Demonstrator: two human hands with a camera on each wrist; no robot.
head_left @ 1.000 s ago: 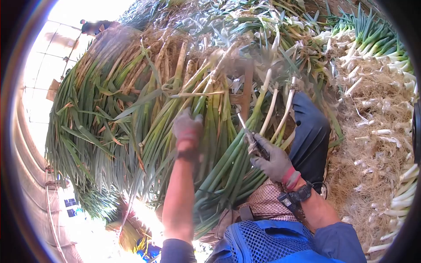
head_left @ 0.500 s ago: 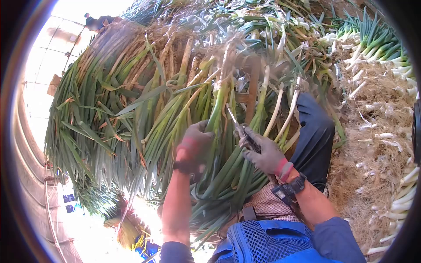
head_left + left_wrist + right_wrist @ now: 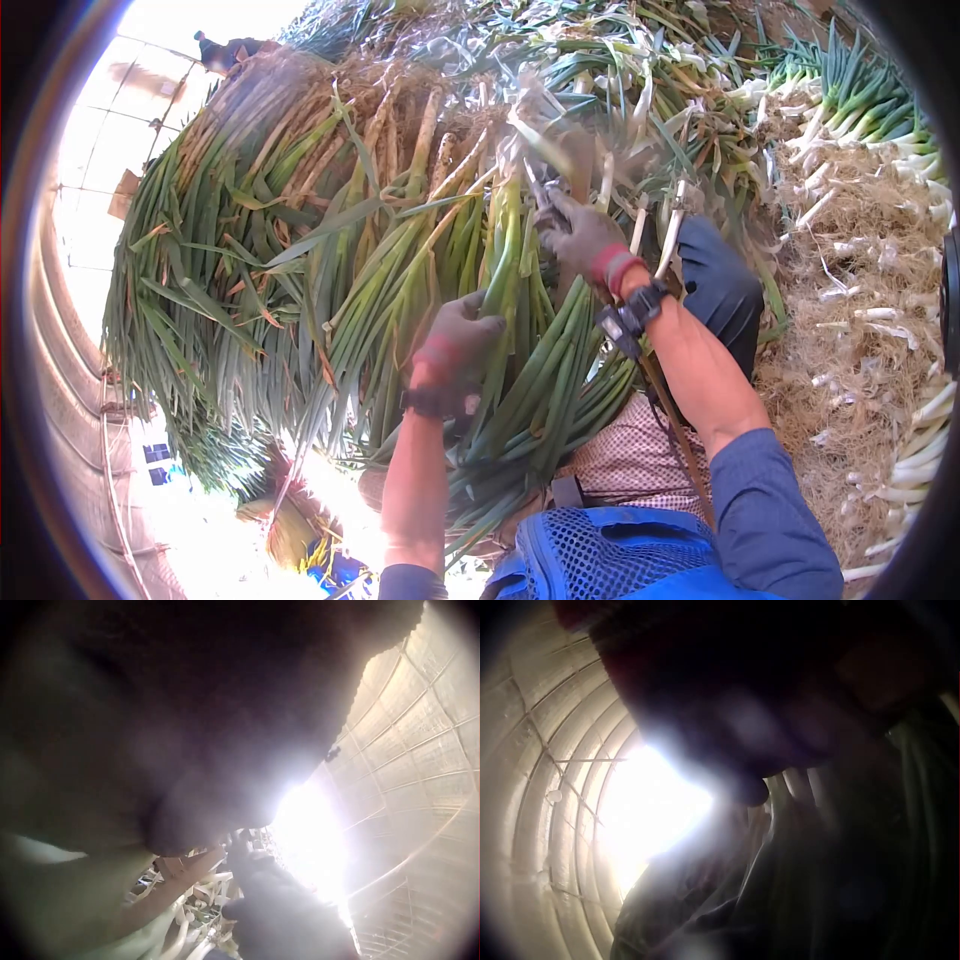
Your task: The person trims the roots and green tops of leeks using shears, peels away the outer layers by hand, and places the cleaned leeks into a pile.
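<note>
Grey-gloved, my left hand (image 3: 458,335) grips the green leaves of a thick leek-like stalk (image 3: 508,225), whose pale end points up and away. At that pale end my right hand (image 3: 580,238), gloved too, holds a slim metal-tipped tool (image 3: 540,188); loose skin and leaves there are blurred. The left wrist view shows my left hand (image 3: 225,720) dark and close, with the other glove (image 3: 285,911) beyond it. In the right wrist view my right hand (image 3: 780,712) is mostly in shadow, and the tool cannot be made out.
A large heap of untrimmed stalks (image 3: 230,230) lies at the left. More green stalks (image 3: 530,410) rest across the lap. Roots and debris (image 3: 830,400) cover the ground at right, beside rows of pale stalks (image 3: 925,440). A hose (image 3: 685,455) runs below the right forearm.
My right hand has moved up and away with the tool, to the stalk's pale end. My left hand came right from the heap, took hold of a stalk, and then shifted slightly nearer the body.
</note>
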